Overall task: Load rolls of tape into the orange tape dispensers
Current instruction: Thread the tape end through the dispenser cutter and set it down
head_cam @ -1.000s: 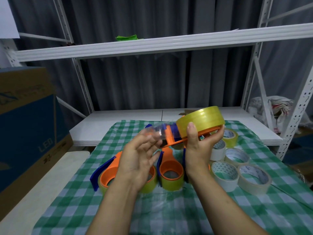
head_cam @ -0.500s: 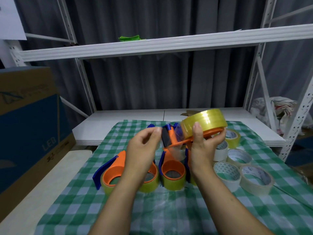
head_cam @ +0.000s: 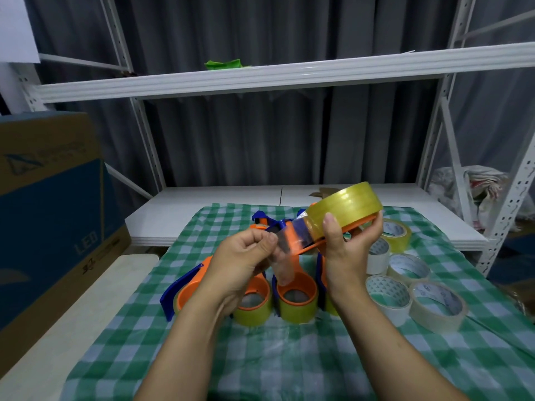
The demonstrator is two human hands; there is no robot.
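Observation:
My right hand point(head_cam: 346, 250) grips an orange tape dispenser point(head_cam: 327, 243) held above the table, with a yellowish clear tape roll point(head_cam: 344, 208) seated on it. My left hand point(head_cam: 243, 261) pinches the loose clear end of that tape point(head_cam: 285, 256), which hangs down past the dispenser's front. Below my hands, several orange and blue dispensers point(head_cam: 295, 296) loaded with yellowish rolls lie on the green checked cloth point(head_cam: 260, 357). Several loose tape rolls point(head_cam: 411, 287) lie to the right.
A big blue and brown cardboard box point(head_cam: 49, 209) stands at the left beside a pale bench point(head_cam: 72, 314). A white metal rack point(head_cam: 289, 76) spans behind, its lower shelf point(head_cam: 220, 204) just past the cloth. A bundled bag point(head_cam: 474, 186) sits at the far right.
My left hand has pulled the loose tape end out from the roll and down to the left. The held dispenser shifted slightly right and stayed tilted.

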